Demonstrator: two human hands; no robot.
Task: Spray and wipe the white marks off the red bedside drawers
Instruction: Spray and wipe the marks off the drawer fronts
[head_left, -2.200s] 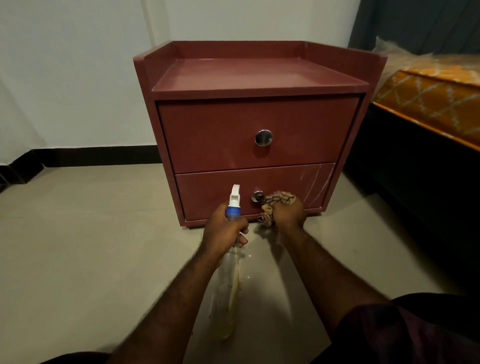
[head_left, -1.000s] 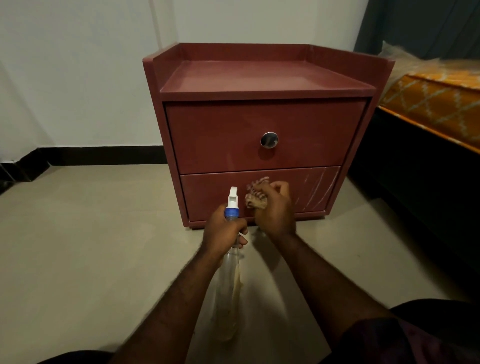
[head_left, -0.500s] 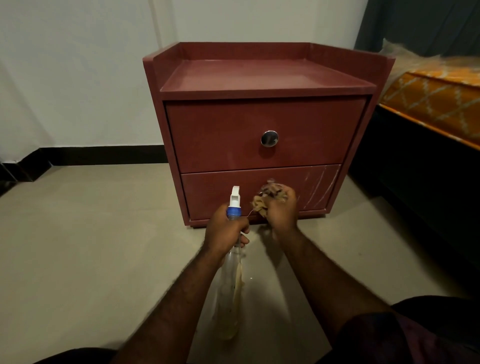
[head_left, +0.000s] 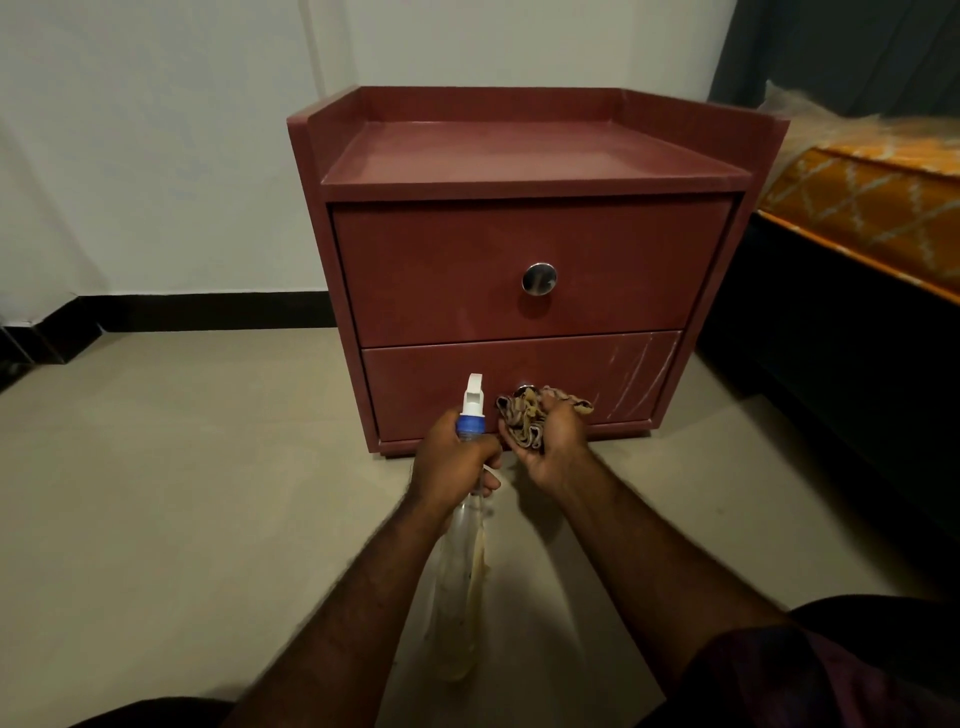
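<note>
The red bedside drawers (head_left: 524, 244) stand on the floor against the wall, both drawers closed. White streak marks (head_left: 636, 371) cross the right end of the lower drawer front. My left hand (head_left: 452, 462) grips the neck of a clear spray bottle (head_left: 465, 566) with a blue collar and a white nozzle pointing up. My right hand (head_left: 553, 441) is turned palm up, closed on a bunched brown patterned cloth (head_left: 527, 415), just in front of the lower drawer's metal knob. The cloth is to the left of the marks and not on them.
A bed with an orange patterned cover (head_left: 872, 208) and dark frame stands close on the right. A white wall with black skirting (head_left: 208, 309) runs behind. Beige tiled floor (head_left: 182, 493) spreads left and in front. My dark-clothed knee (head_left: 831, 670) is at lower right.
My right hand with the cloth has shifted down and slightly right along the lower drawer and turned palm up. My left hand keeps the bottle in the same place.
</note>
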